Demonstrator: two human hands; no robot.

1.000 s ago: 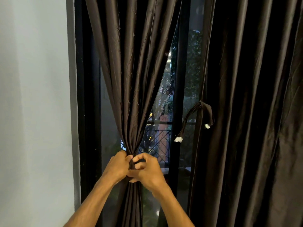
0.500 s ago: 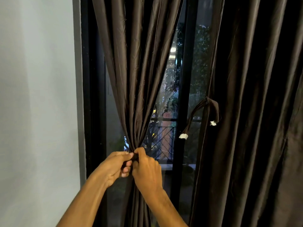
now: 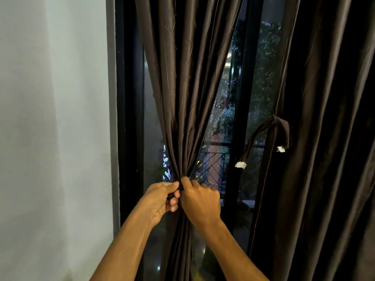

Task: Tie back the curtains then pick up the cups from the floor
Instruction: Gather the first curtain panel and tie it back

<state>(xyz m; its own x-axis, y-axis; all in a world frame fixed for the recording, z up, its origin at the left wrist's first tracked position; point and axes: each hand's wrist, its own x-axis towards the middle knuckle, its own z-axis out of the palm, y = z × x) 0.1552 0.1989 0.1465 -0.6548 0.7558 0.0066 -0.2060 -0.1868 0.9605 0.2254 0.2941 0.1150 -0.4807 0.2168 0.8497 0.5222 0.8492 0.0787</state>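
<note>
Hidden at the pinch point
The left hand (image 3: 160, 199) and right hand (image 3: 199, 201) cover the gathered left curtain (image 3: 188, 78); any tie there cannot be seen.

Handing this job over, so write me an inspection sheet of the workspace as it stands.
Surface: floor out of view; nothing seen.
Job's things: left curtain gathered into a bunch at the hands; right curtain hanging loose, its tie-back strap dangling undone, white-tipped ends free. Cups: nothing seen.
Clutter: nothing seen.
Grippers: left hand and right hand both closed at the gather; whether a tie is fastened there cannot be told.
Cables: nothing seen.
Surroundings: pale wall at left; dark window frame; railing and foliage outside.
</note>
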